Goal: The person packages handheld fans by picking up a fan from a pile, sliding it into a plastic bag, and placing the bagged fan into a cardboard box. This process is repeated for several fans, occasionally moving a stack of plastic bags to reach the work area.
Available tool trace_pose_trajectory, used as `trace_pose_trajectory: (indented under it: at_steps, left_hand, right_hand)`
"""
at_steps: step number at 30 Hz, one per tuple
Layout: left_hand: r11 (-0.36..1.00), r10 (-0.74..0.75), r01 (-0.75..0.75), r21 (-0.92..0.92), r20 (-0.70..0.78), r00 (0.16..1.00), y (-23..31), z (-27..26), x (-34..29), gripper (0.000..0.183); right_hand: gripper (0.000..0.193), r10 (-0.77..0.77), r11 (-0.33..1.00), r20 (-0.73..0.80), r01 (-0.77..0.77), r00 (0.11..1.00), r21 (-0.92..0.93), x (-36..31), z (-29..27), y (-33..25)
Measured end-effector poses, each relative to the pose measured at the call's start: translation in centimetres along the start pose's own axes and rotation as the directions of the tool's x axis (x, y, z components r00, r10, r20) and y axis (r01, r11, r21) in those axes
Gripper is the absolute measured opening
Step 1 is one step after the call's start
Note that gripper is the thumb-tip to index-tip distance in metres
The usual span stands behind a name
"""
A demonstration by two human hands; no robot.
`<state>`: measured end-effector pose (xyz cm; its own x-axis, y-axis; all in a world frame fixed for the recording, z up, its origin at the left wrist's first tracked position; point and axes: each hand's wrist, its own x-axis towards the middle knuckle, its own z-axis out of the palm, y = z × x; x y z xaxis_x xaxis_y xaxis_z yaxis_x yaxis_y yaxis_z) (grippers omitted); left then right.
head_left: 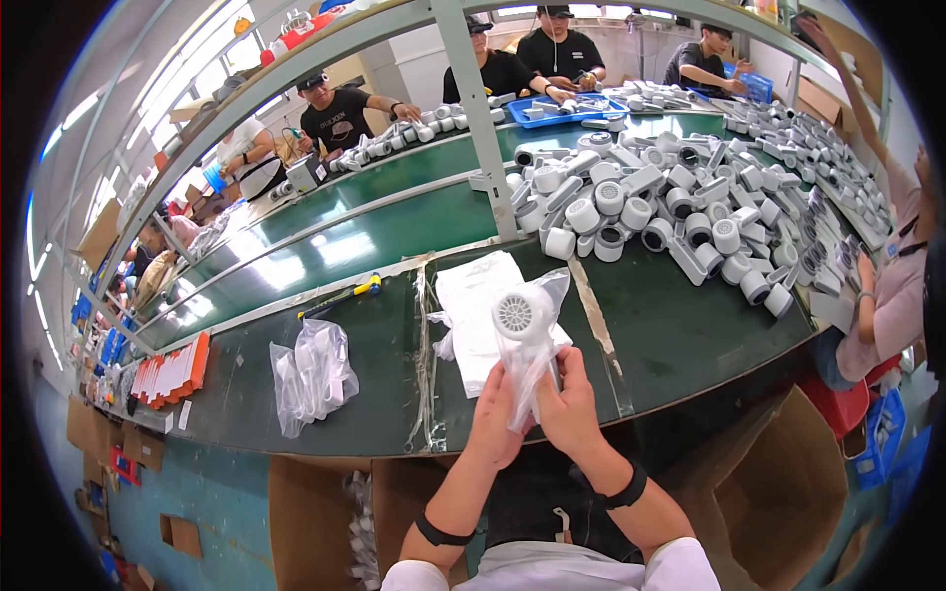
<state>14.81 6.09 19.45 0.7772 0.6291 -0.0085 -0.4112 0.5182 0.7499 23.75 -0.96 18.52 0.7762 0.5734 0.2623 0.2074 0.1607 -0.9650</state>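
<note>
A white hair dryer (525, 313) with a round grille on its head is inside a clear plastic bag (558, 286), head pointing away from me. My left hand (496, 422) is closed on the bagged handle from the left. From the right, my right hand (569, 402) grips the same lower part, its thumb along the bag. The handle is partly hidden by the fingers and the crinkled plastic. Beneath and beyond the dryer lies a stack of flat white plastic bags (471, 295) on the dark green table (384, 345).
A large heap of hair dryers (631, 197) covers the far right. To my left lie a bag of clear plastic pieces (313, 372), a yellow-and-black tool (345, 294) and orange cards (172, 372). An open carton (778, 483) stands below right. A metal post (478, 118) rises ahead; people work beyond.
</note>
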Motion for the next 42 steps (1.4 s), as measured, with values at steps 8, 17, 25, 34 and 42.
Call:
trace_pose_trajectory:
  at_steps: [8, 17, 25, 34, 42]
  left_hand:
    - [0.988, 0.065, -0.069, 0.136, 0.031, 0.997, 0.2, -1.3, -0.1, 0.044]
    - [1.000, -0.001, -0.003, -0.020, -0.185, 0.983, 1.7, -1.0, -0.2, 0.038]
    - [0.984, -0.024, -0.037, -0.172, -0.339, 0.941, 2.6, -1.1, 0.2, 0.035]
    - [0.978, 0.130, -0.175, -0.114, -0.324, 0.937, 1.4, -2.2, 0.5, 0.037]
    - [0.970, 0.233, -0.240, 0.024, -0.343, 0.910, -0.1, 0.0, -0.5, 0.037]
  right_hand:
    - [0.030, -0.225, 0.946, -0.057, 0.204, 0.973, -0.250, 0.6, 0.0, -3.1]
    - [0.015, -0.347, 0.926, -0.114, 0.321, 0.931, -0.197, 1.4, -0.3, -1.5]
    - [0.024, -0.463, 0.865, -0.017, 0.447, 0.886, -0.227, -2.8, 0.1, -0.5]
    - [0.047, -0.436, 0.891, 0.011, 0.433, 0.900, -0.133, -3.0, -2.7, -2.6]
    - [0.056, 0.122, 0.992, 0.332, -0.129, 0.935, 0.001, -2.6, -0.2, -2.8]
